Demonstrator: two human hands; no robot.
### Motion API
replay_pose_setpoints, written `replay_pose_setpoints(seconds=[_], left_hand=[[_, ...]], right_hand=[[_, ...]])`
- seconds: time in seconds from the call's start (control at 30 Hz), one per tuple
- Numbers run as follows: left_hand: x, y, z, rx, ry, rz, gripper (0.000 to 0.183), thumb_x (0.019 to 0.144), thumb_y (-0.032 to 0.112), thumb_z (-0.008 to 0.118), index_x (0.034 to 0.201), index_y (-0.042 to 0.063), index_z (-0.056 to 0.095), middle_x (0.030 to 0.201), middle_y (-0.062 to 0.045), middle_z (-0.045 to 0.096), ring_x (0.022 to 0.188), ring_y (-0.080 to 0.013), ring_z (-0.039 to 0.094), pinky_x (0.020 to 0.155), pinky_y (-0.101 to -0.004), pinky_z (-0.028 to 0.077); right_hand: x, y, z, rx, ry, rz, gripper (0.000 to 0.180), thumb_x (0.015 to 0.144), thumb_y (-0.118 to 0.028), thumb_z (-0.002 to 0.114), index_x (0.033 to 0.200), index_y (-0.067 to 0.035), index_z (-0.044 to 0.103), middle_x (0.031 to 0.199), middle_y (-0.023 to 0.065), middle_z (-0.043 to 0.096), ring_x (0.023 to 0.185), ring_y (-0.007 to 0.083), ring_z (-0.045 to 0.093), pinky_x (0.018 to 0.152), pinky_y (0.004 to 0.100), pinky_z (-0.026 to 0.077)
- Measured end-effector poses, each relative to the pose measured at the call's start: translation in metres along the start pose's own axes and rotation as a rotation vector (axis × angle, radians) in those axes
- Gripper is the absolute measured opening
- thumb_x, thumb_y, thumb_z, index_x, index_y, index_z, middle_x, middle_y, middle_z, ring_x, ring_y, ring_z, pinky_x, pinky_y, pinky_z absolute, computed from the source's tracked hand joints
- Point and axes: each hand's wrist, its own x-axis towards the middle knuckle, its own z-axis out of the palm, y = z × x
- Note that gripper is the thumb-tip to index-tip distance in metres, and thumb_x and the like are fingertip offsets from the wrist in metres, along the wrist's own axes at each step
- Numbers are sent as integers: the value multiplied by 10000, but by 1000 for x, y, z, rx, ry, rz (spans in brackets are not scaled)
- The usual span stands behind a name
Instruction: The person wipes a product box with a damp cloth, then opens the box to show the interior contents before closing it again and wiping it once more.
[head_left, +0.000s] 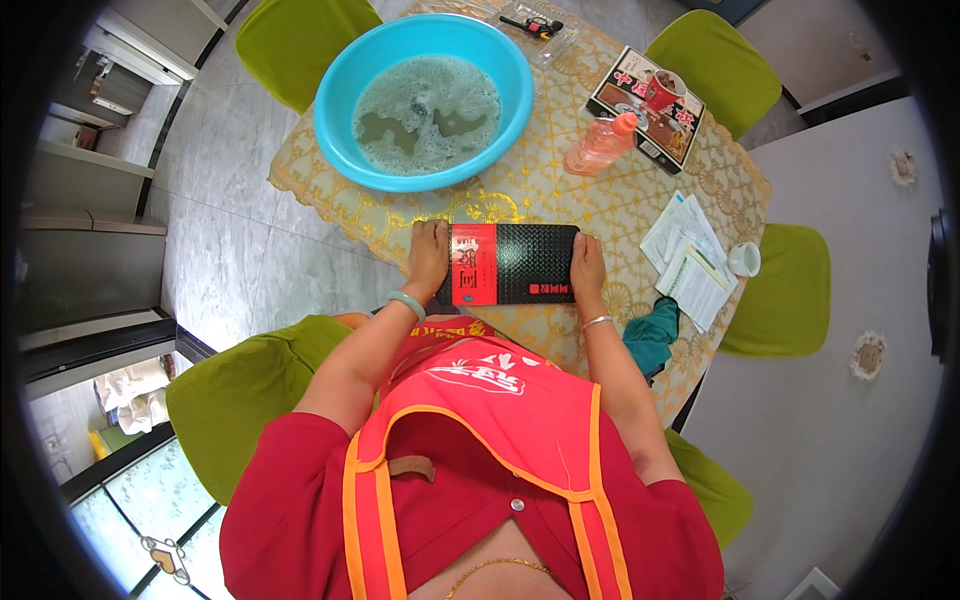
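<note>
A flat black and red box (534, 259) with a textured lid and printed writing lies before me at the near edge of the table. My left hand (429, 259) grips its left end, and my right hand (589, 270) holds the opposite end. Beyond it stands a large blue plastic basin (335, 120) of cloudy, foamy water; something dark shows through the suds at its middle. To the right of the basin is a pink translucent bottle (592, 148) with an orange cap.
The table wears a gold-patterned lace cloth (540, 199). A board-game box (679, 142) carries a red paper cup (664, 88). On the right are papers (697, 274), a white cup (744, 259) and a teal cloth (649, 334). A clear plastic tray (559, 46) holds a black tool. Green-covered chairs (780, 292) surround the table.
</note>
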Motion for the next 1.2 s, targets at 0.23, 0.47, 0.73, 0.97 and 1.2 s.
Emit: replay_pose_setpoints(seconds=[0.23, 0.47, 0.73, 0.97, 1.2], left_hand=[[-2, 6, 1, -12, 6, -74, 281, 939, 233, 423, 950, -10, 563, 945, -210, 512, 880, -377, 506, 769, -421, 410], [-7, 13, -2, 35, 0, -80, 241, 932, 225, 433, 953, 17, 551, 970, -184, 502, 889, -366, 514, 775, -416, 419], [1, -9, -3, -66, -42, 0, 358, 951, 308, 372, 933, 8, 568, 939, -218, 540, 898, -389, 512, 781, -436, 406], [5, 20, -6, 0, -52, -222, 316, 955, 254, 388, 863, -28, 496, 864, -256, 516, 846, -417, 486, 748, -447, 378], [9, 7, 6, 72, 47, 71, 221, 919, 192, 429, 846, -9, 482, 877, -228, 499, 780, -426, 482, 693, -498, 385]], right_hand=[[5, -5, -1, -50, -46, 85, 366, 946, -374, 400, 954, -49, 568, 981, 128, 547, 884, 328, 538, 760, 402, 434], [5, -11, -1, -75, 1, 70, 369, 945, -383, 394, 957, -49, 550, 932, 141, 530, 855, 348, 527, 732, 428, 427], [22, 11, -5, 87, -110, 121, 453, 942, -429, 356, 886, -19, 541, 946, 171, 564, 876, 376, 539, 747, 436, 421], [24, -16, -12, -119, -244, 255, 506, 923, -494, 365, 838, -27, 542, 883, 170, 574, 860, 373, 546, 739, 434, 422], [19, -21, -2, -204, -46, 213, 465, 919, -482, 368, 908, -46, 530, 979, 161, 560, 897, 377, 541, 766, 459, 425]])
